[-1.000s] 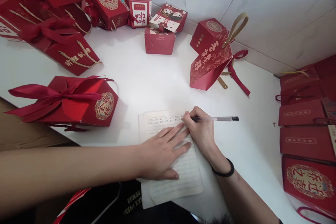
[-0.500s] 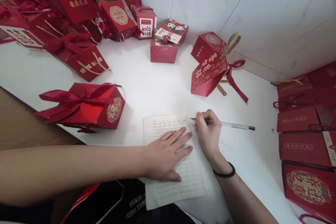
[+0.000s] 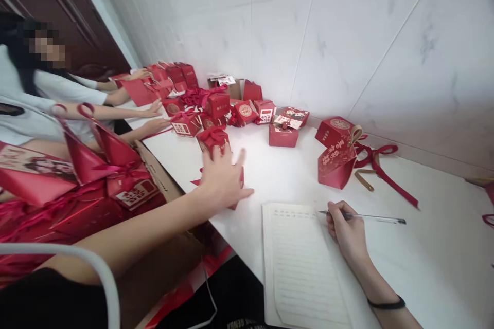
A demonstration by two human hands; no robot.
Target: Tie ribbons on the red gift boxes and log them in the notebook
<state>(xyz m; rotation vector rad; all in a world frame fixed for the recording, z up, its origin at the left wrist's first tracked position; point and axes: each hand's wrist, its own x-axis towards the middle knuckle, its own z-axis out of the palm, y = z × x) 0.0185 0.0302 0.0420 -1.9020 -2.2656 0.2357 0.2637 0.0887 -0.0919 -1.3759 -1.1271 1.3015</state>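
Note:
My left hand (image 3: 221, 180) is stretched out over the table with its fingers spread, holding nothing. It hides most of a red gift box (image 3: 233, 203) with a ribbon; whether it touches that box I cannot tell. Just beyond the fingertips stands another red box with a bow (image 3: 211, 137). My right hand (image 3: 348, 227) grips a clear pen (image 3: 380, 219), its tip by the upper right edge of a lined notebook (image 3: 309, 272). A few rows of small writing run along the top of the page.
Several red gift boxes (image 3: 283, 135) line the wall. An open red box (image 3: 336, 164) with a strap and loose ribbon (image 3: 397, 185) stands beyond my right hand. At left is a carton full of red boxes (image 3: 131, 190). Other people's hands (image 3: 154, 110) work at the far left.
My left hand has lifted off the notebook and reached left and forward over the ribboned box. The view has swung up and left, bringing other people in. My right hand still holds the pen.

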